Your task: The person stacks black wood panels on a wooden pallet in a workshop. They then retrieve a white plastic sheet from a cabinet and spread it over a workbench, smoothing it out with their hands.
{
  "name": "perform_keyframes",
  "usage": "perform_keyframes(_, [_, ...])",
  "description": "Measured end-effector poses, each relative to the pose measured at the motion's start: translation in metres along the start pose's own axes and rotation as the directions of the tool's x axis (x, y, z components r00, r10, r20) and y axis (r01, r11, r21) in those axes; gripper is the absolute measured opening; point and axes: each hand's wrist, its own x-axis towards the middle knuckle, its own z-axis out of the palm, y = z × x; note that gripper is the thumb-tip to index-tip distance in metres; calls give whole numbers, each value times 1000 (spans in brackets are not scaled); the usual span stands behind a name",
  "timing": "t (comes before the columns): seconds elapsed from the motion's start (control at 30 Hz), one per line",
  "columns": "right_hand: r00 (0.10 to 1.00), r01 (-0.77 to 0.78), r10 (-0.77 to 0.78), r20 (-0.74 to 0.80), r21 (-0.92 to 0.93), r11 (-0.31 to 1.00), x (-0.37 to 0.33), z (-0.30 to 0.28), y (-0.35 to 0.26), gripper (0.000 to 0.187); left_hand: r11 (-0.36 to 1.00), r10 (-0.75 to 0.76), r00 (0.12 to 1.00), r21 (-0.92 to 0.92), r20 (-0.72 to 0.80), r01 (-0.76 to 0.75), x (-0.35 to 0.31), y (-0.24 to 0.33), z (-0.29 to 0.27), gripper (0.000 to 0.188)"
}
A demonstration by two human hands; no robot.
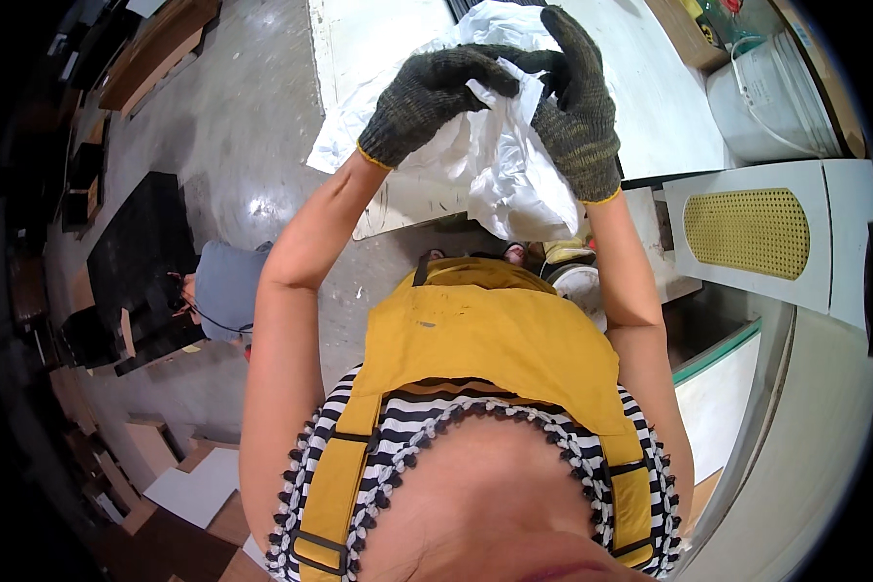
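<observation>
Both my hands wear dark knitted work gloves with yellow cuffs. Between them is a thin, crumpled white plastic sheet [519, 184], bunched up at the top and hanging in folds toward me. My left hand [427, 102] has its fingers curled into the bunched part. On the other side my right hand [582, 126] presses the same sheet between fingers and palm, its thumb side raised. More of the sheet spreads behind my left hand over a white work table [655, 82]. Some fingertips are hidden in the folds.
A white bucket [771, 102] stands at the right, near a white panel with a yellow mesh inset [747, 233]. Below my right forearm is another white bucket [582, 289]. At left a person in a grey shirt [231, 291] bends by a black panel [141, 262].
</observation>
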Motion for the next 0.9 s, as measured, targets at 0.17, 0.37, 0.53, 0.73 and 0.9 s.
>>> perform_keyframes(0.17, [979, -156, 162, 123, -59, 986, 6, -4, -5, 74, 991, 51, 998, 122, -32, -47, 5, -5, 5, 53])
perform_keyframes(0.37, [907, -374, 364, 211, 8, 927, 9, -1, 38, 78, 949, 182, 971, 232, 154, -214, 20, -18, 2, 48])
perform_keyframes(0.53, [905, -390, 426, 21, 442, 808, 3, -16, 11, 58, 953, 107, 994, 285, -7, -100, 24, -33, -17, 35])
perform_keyframes(0.73, [930, 193, -171, 326, -36, 980, -61, -75, -37, 32, 944, -219, 971, -271, -95, 187, 43, -11, -32, 23])
perform_keyframes(0.9, [705, 402, -16, 709, -381, 832, -102, -32, -47, 40, 960, -174, 975, -243, -135, 138, 49, 4, -37, 20])
